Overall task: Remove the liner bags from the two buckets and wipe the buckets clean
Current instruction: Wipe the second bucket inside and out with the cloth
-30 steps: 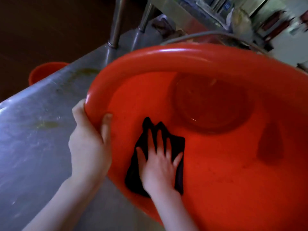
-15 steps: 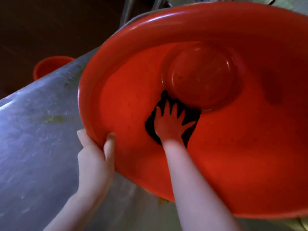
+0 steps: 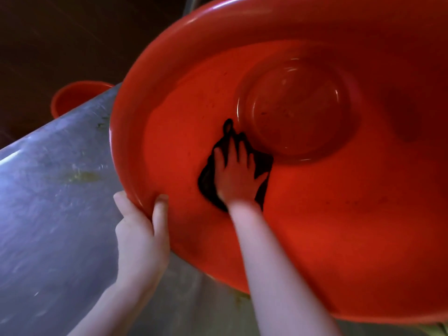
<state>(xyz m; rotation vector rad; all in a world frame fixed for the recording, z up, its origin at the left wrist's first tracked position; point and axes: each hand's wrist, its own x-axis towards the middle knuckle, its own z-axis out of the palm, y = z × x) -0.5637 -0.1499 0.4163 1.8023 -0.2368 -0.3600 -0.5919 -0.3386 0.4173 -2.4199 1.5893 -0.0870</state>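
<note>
A big red bucket (image 3: pixel 339 226) lies tilted on the steel table, its mouth facing me, and fills most of the view. My left hand (image 3: pixel 141 236) grips its near rim, thumb inside and fingers behind the lip. Deep inside, my right hand (image 3: pixel 236 177) presses a dark cloth (image 3: pixel 207 184) flat against the wall, fingers spread, just beside the round bottom (image 3: pixel 298 107). No liner bag shows in this bucket. A second red bucket (image 3: pixel 75 94) peeks out behind the table's far edge at the upper left.
The steel table (image 3: pixel 48 202) stretches to the left, with a yellowish smear (image 3: pixel 81 175) on it. Beyond its far edge lies a dark floor (image 3: pixel 60 32). A metal post rises at the top behind the bucket's rim.
My right hand has slid the cloth from near the rim deeper in, up to the edge of the bottom. The bucket has come closer and now fills the view. My left hand keeps its grip.
</note>
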